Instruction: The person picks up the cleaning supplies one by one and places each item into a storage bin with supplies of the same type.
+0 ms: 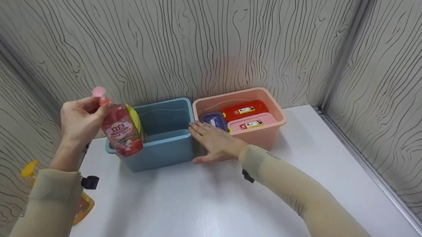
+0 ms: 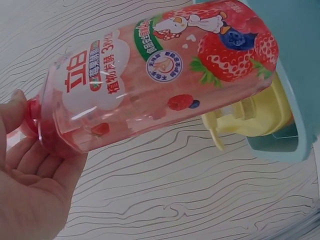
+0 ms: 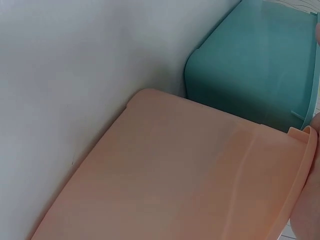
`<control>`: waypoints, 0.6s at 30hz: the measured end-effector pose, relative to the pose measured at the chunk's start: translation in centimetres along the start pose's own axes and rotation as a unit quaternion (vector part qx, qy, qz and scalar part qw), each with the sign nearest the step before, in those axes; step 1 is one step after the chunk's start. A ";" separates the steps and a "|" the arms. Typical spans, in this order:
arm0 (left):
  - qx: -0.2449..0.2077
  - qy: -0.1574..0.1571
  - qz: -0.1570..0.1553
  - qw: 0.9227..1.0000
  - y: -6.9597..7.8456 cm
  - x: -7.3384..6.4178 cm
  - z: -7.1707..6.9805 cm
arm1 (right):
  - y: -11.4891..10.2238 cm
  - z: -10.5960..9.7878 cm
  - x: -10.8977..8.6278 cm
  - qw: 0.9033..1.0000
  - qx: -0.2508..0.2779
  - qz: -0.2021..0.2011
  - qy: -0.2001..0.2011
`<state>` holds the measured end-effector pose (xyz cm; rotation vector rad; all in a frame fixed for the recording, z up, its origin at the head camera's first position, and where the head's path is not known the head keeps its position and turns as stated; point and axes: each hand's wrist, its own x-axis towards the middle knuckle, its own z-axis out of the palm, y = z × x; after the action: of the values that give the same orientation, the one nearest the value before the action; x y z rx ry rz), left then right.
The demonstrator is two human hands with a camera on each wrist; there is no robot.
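My left hand (image 1: 79, 121) pinches the neck of a pink pump bottle of dish soap (image 1: 122, 135) with a strawberry label (image 2: 165, 65). The bottle hangs tilted at the left end of a blue bin (image 1: 162, 154), partly hiding a yellow object (image 1: 135, 119) in that bin. In the left wrist view, the yellow object (image 2: 260, 112) shows beyond the bottle's base. Fingers extended, my right hand (image 1: 218, 143) rests at the adjoining rims of the blue bin and a peach bin (image 1: 261, 139). Only its edge appears in the right wrist view, beside the peach bin (image 3: 190, 170).
The peach bin holds a red-lidded box (image 1: 232, 112), a pink-lidded box (image 1: 239, 126) and a dark blue box (image 1: 208, 117). An orange bottle (image 1: 84, 208) with a yellow spray head (image 1: 29, 168) stands at the left, partly behind my left forearm. A patterned wall (image 1: 206, 42) rises behind the bins.
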<state>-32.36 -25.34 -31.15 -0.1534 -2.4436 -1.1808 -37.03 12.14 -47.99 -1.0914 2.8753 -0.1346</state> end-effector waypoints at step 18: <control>-0.023 -0.023 0.006 0.999 1.5 3.2 3.1 | 0.0 0.1 0.0 1.000 -0.009 -0.011 0.009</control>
<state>-35.86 -22.29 -30.46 -0.2098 -2.4530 -1.2424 -37.04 12.14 -48.04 -1.1297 2.8869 -0.1207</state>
